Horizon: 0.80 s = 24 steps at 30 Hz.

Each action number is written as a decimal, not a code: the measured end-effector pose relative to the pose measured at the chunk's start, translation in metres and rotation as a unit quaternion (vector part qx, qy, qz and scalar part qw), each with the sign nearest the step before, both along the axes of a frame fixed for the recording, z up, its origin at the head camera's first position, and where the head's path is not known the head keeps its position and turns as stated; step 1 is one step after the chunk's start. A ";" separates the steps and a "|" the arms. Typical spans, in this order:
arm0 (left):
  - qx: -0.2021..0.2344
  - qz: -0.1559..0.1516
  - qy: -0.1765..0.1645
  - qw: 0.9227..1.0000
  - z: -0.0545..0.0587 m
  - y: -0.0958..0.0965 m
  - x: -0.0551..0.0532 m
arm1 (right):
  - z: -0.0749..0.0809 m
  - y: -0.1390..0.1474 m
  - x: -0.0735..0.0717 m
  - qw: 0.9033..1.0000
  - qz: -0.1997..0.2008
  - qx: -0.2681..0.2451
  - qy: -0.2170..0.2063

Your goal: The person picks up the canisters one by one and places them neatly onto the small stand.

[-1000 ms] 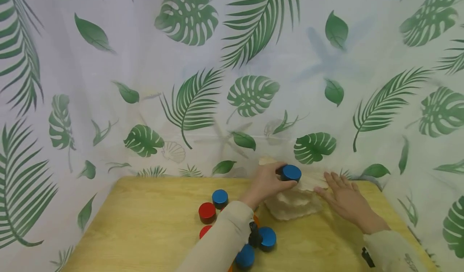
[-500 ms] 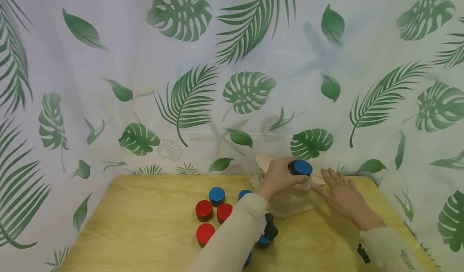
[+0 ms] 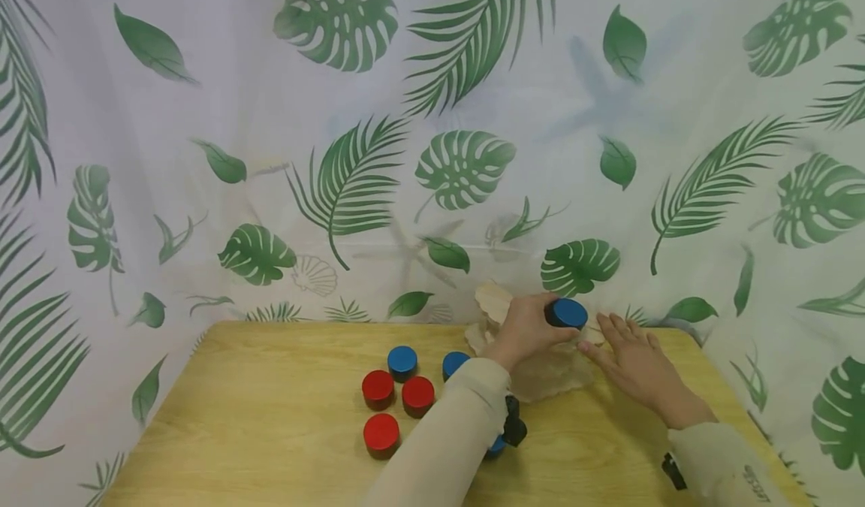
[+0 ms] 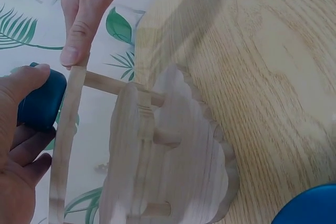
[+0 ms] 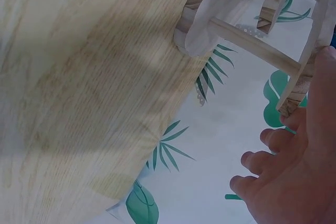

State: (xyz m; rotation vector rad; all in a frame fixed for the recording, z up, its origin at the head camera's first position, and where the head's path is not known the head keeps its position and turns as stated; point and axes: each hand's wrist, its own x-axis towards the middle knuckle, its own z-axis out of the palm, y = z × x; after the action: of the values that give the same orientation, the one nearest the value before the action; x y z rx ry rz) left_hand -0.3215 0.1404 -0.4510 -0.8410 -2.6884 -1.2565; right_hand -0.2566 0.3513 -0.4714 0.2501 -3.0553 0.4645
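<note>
My left hand point(image 3: 530, 330) grips a short, shiny blue cylinder point(image 3: 569, 313) with dark sides, thumb and fingers bent round it. The cylinder is over the top shelf point(image 4: 68, 135) of a tiered wooden stand point(image 3: 550, 383), close to its upper face in the left wrist view. The stand's wavy-edged shelves are joined by wooden dowels point(image 5: 257, 45). My right hand point(image 3: 638, 364) has its fingers stretched out at the right end of the top shelf, the thumb point(image 4: 71, 53) resting on that end. Part of the stand is hidden behind my left hand.
Left of the stand, on the wooden table point(image 3: 270, 417), are several similar cylinders, including a red one point(image 3: 381, 436) and a blue one point(image 3: 402, 363). My left sleeve point(image 3: 439, 439) covers some of them. A leaf-printed curtain point(image 3: 378, 267) hangs behind the table.
My left hand has carried the blue cylinder to the right over the top shelf, slowing in the last half second. The right hand stays at the shelf's end. The head view has shifted slightly.
</note>
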 end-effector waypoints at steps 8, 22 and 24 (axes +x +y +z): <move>0.006 -0.004 -0.014 1.000 0.001 0.002 -0.001 | 0.001 0.000 0.001 1.000 -0.003 -0.005 -0.003; -0.065 -0.022 -0.024 0.997 0.006 0.012 -0.007 | -0.001 0.001 0.002 1.000 -0.002 -0.022 -0.004; -0.064 -0.023 -0.027 0.997 0.006 0.013 -0.007 | -0.002 0.002 0.002 1.000 -0.004 -0.025 -0.004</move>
State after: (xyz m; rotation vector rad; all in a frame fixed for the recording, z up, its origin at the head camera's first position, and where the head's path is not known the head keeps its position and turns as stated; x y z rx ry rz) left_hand -0.3289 0.1533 -0.4449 -0.8997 -2.8345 -1.1410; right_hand -0.2545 0.3535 -0.4732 0.2343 -3.0465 0.5404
